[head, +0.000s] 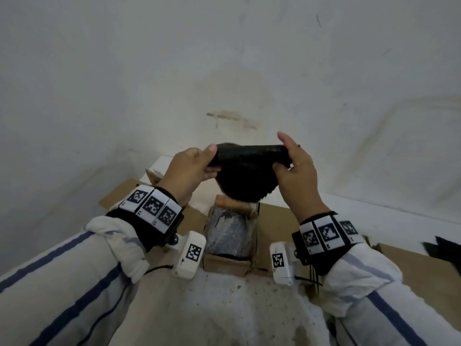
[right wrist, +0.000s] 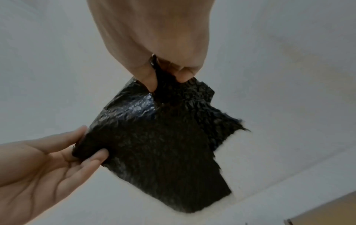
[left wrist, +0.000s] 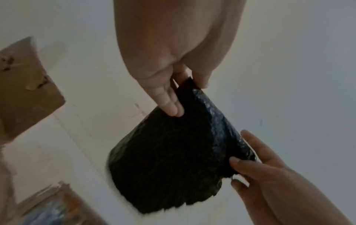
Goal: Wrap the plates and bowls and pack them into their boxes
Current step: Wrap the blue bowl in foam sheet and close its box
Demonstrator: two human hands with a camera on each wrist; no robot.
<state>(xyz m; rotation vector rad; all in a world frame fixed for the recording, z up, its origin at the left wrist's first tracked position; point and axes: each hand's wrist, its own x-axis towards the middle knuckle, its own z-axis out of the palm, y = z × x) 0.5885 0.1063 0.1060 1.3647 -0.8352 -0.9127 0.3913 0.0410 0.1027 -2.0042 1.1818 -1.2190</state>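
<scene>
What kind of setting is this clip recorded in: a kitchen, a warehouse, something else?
Probably a makeshift packing spot in a bare room, not a kitchen. Stained white walls close it in, flattened cardboard covers the surface, and a small open box holding a wrapped item sits below the black wrap that both hands hold up.

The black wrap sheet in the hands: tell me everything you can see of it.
The black wrap sheet looks like dark bubble wrap, glossy and pebbled. It hangs in the air above the open cardboard box, its top edge folded over. The left hand and right hand pinch its upper corners. The lower edge is ragged.
</scene>
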